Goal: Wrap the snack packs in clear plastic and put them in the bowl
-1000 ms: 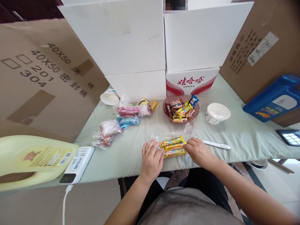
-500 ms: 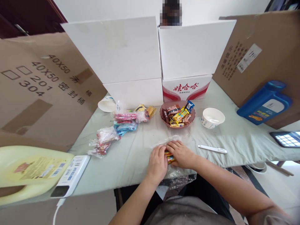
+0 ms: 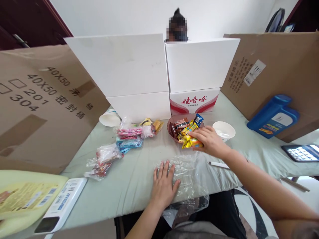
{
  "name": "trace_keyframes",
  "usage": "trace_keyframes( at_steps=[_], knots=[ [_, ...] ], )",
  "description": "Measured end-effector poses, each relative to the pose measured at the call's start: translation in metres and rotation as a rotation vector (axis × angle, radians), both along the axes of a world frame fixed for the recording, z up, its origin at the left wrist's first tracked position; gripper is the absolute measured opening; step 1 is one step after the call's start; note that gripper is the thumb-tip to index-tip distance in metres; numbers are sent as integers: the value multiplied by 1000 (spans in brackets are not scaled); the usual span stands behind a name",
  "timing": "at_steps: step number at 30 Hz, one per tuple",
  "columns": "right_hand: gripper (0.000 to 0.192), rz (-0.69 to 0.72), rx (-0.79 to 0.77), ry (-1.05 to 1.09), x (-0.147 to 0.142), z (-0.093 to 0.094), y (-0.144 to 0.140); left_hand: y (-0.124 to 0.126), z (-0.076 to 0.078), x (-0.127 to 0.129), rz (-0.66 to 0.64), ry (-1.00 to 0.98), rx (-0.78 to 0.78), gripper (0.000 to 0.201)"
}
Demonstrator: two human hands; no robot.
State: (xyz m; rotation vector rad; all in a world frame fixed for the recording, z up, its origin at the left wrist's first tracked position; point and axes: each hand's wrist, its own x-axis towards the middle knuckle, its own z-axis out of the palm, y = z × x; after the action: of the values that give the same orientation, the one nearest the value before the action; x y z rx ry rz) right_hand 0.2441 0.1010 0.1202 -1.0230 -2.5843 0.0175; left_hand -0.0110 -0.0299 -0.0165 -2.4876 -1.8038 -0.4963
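Note:
My right hand (image 3: pixel 210 141) is closed around yellow-wrapped snacks (image 3: pixel 192 142) at the front right rim of a pinkish see-through bowl (image 3: pixel 170 133). Brown, yellow and blue wrapped snacks (image 3: pixel 181 124) fill that bowl. Flat on the cloth lies my left hand (image 3: pixel 163 187), fingers spread, at the left edge of a clear plastic bag (image 3: pixel 188 176). The bag hangs partly over the table's front edge. Part of a white utility knife (image 3: pixel 218 164) shows beneath my right forearm.
Bagged snacks in pink (image 3: pixel 129 132), blue (image 3: pixel 129 143) and red (image 3: pixel 103 159) lie to the left. A white paper bowl (image 3: pixel 224 130) stands right of the snack bowl. Cardboard (image 3: pixel 42 109) and white panels (image 3: pixel 119 66) surround the table. A blue bottle (image 3: pixel 272 116) and phone (image 3: pixel 302 152) sit right.
My right hand has moved forward from the bag to the bowl with the yellow snacks. My left hand has opened flat beside the bag, where both hands were together. The view has tilted up slightly.

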Motion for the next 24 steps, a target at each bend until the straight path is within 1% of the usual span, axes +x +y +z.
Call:
trace_keyframes(
  at_steps=[2, 4, 6, 7, 8, 10, 12, 13, 14, 16, 17, 18, 19, 20, 22, 23, 24],
  knots=[
    [60, 40, 21, -104, 0, 0, 34, 0, -1, -1, -3, 0, 10, 55],
    [64, -3, -45, -219, -1, -11, 61, -1, 0, 0, 2, 6, 5, 56],
    [69, -69, -138, -278, -2, -26, 74, -1, 3, 0, 20, 20, -24, 55],
    [71, -95, -159, -274, -3, -32, 74, -1, 4, 1, 30, 28, -43, 55],
    [72, -113, -151, -243, -4, -37, 69, -1, 5, 1, 40, 35, -63, 55],
    [71, -109, -53, -109, -8, -40, 45, -1, 8, 3, 57, 46, -95, 55],
    [61, -40, 51, 71, -18, -40, 7, -2, 9, 4, 67, 54, -119, 56],
    [52, 27, 61, 143, -24, -41, -15, -2, 10, 6, 72, 58, -132, 56],
    [45, 109, 35, 174, -31, -43, -36, -2, 11, 7, 75, 62, -147, 57],
    [36, 327, -76, 106, -44, -55, -69, -3, 14, 10, 87, 72, -183, 58],
    [33, 387, -113, 43, -48, -64, -80, -3, 16, 11, 93, 76, -203, 59],
    [33, 383, -135, -8, -50, -75, -86, -1, 19, 10, 98, 75, -225, 61],
    [37, 316, -144, -48, -50, -86, -88, 1, 23, 7, 107, 71, -248, 64],
    [47, 206, -148, -81, -48, -96, -86, 5, 27, 3, 129, 66, -272, 69],
    [82, -43, -160, -130, -42, -114, -78, 15, 33, -13, 214, 60, -320, 78],
    [96, -132, -174, -154, -39, -119, -74, 21, 36, -23, 273, 63, -340, 79],
    [103, -184, -191, -175, -37, -122, -71, 27, 38, -34, 324, 66, -352, 77]
  ],
)
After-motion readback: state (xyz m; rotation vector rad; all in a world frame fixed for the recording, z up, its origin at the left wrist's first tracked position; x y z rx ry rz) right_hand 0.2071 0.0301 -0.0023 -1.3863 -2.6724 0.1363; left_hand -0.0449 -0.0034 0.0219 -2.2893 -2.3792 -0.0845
